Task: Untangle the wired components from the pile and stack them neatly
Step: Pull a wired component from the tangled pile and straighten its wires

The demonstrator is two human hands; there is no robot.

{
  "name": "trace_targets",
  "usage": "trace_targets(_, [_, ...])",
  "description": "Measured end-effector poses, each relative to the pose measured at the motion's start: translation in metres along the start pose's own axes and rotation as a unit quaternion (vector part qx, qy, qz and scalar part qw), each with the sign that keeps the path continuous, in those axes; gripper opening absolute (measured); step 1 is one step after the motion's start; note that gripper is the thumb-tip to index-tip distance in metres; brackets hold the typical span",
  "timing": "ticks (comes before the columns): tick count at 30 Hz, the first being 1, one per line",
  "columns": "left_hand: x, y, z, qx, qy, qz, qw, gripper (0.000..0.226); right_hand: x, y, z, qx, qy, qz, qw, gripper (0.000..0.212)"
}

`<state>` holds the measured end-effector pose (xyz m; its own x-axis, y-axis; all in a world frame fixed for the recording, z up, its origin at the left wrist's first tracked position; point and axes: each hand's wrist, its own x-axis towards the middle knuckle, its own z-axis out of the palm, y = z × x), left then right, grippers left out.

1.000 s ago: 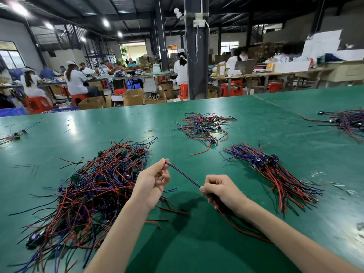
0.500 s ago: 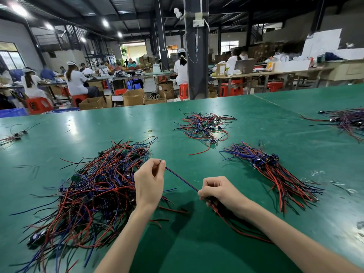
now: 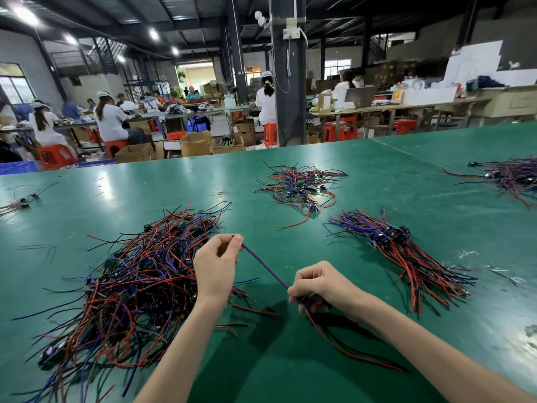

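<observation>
A big tangled pile point(image 3: 130, 286) of red, blue and black wired components lies at the left on the green table point(image 3: 290, 373). My left hand point(image 3: 216, 266) pinches the far end of a blue wire point(image 3: 264, 264) at the pile's right edge. My right hand point(image 3: 322, 285) grips the same wired component at its small dark body, and its red and black leads trail toward me under my forearm. The blue wire runs taut between both hands. A neat, aligned stack point(image 3: 398, 251) of components lies to the right.
A smaller loose tangle point(image 3: 299, 186) lies farther back at the centre, another bundle point(image 3: 511, 175) at the far right, and a few stray wires point(image 3: 20, 200) at the far left. A rubber band point(image 3: 220, 193) rests on the table. People work at benches behind.
My left hand has turned and risen slightly, drawing the blue wire straighter. My right hand has stayed in place on the component.
</observation>
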<state>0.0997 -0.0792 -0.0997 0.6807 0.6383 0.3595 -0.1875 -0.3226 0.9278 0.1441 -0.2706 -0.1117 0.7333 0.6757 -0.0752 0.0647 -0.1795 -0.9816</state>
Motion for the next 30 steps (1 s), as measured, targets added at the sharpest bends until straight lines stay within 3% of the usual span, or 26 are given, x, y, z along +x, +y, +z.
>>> trace_targets(10, [0.001,-0.001,-0.001,0.01,-0.008,0.02,1.0,0.018,-0.006,-0.006,0.001,0.002,-0.017,0.007,1.0,0.02])
trace_targets(17, [0.002,-0.001,0.0,-0.031,-0.02,0.006,0.999,0.015,-0.007,-0.005,-0.001,-0.014,-0.016,0.006,1.0,0.035])
trace_targets(21, [0.0,0.001,0.002,-0.135,-0.041,-0.054,0.988,0.004,-0.008,-0.005,-0.002,-0.007,-0.026,0.0,1.0,0.019])
trace_targets(25, [-0.001,0.006,0.004,-0.23,-0.085,-0.156,0.957,0.011,-0.007,-0.006,-0.001,0.009,-0.007,-0.017,1.0,0.017])
trace_targets(30, [-0.013,0.011,0.013,-0.251,-0.185,-0.198,0.929,0.009,-0.005,-0.005,0.0,0.054,0.028,-0.037,0.997,0.022])
